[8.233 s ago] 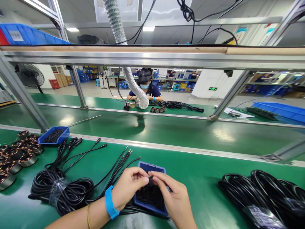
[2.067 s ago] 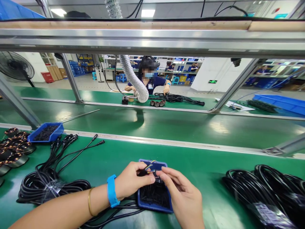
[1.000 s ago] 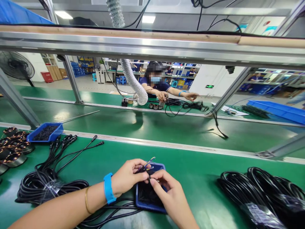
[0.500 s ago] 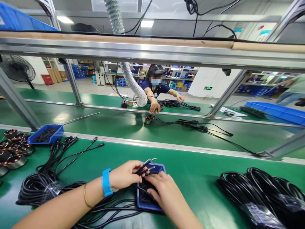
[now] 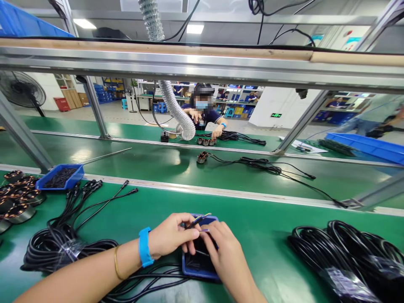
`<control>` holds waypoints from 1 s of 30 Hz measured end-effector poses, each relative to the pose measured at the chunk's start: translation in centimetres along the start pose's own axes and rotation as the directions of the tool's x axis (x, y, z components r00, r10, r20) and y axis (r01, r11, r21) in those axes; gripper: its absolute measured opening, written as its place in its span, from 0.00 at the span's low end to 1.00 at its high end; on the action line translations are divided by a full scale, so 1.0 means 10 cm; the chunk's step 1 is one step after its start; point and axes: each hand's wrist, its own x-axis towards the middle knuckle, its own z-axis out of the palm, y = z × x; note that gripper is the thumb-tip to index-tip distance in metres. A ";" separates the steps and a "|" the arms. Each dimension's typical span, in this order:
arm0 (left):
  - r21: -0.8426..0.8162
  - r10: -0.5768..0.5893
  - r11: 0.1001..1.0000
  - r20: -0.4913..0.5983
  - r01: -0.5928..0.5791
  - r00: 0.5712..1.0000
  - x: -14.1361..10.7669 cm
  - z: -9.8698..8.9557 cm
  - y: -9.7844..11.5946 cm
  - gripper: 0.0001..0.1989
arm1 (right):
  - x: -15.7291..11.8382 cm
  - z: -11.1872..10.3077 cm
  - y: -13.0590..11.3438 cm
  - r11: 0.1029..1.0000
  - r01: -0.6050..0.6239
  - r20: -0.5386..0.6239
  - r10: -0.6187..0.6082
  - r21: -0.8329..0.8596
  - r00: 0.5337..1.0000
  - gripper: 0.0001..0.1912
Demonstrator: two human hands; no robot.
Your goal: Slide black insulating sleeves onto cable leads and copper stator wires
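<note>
Overhanging bin rim (image 5: 199,275): right hand (image 5: 226,249)

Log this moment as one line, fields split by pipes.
left hand: holding cable ends | right hand: at wire tips, grip unclear | beneath: blue bin, black pieces inside

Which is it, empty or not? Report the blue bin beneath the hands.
Not empty: small black pieces lie inside the blue bin. How full, I cannot tell; the right hand hides part.
</note>
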 end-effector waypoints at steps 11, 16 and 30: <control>-0.039 0.046 0.998 -0.122 -0.051 0.991 0.02 0.03 0.00 0.13 | 0.00 -0.16 -0.13 0.994 0.008 -0.270 0.023 0.113 0.963 0.07; -0.037 0.053 0.998 -0.102 -0.057 0.993 0.01 0.03 0.02 0.10 | -0.01 -0.17 -0.15 0.992 0.036 -0.269 -0.001 0.124 0.963 0.07; -0.048 0.068 0.996 -0.087 -0.073 0.994 0.01 0.03 0.01 0.08 | -0.03 -0.19 -0.15 0.992 0.050 -0.239 -0.022 0.112 0.971 0.07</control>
